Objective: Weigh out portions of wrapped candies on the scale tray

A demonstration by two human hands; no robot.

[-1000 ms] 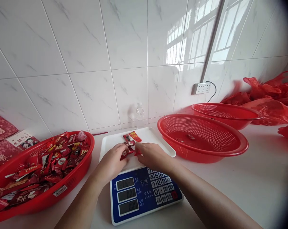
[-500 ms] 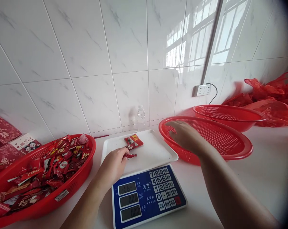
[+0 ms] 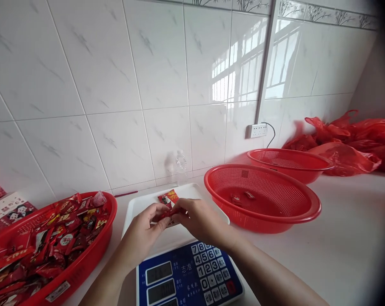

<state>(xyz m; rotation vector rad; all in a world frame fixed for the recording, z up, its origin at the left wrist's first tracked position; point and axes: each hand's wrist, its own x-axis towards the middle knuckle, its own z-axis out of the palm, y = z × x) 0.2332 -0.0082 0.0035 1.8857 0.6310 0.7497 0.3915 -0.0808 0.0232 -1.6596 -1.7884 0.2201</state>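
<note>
My left hand (image 3: 144, 231) and my right hand (image 3: 198, 221) meet over the white tray (image 3: 133, 210) of a blue electronic scale (image 3: 189, 276). Between their pinched fingertips they hold a small red wrapped candy (image 3: 167, 214). Another red candy packet (image 3: 168, 197) lies on the tray just behind the hands. To the left stands a red basket (image 3: 84, 263) piled with several red candy packets. To the right a red perforated basket (image 3: 262, 197) holds a few small candies (image 3: 241, 196).
A second red basket (image 3: 288, 161) sits behind the first on the right, with red plastic bags (image 3: 348, 142) beyond it. A clear plastic bottle (image 3: 180, 163) stands against the tiled wall. A wall socket (image 3: 256, 130) is mounted above the counter. Red printed boxes (image 3: 7, 206) lie far left.
My right hand came back from the right basket to the scale tray and joined my left hand on the red candy. The view tilted up and shifted slightly.
</note>
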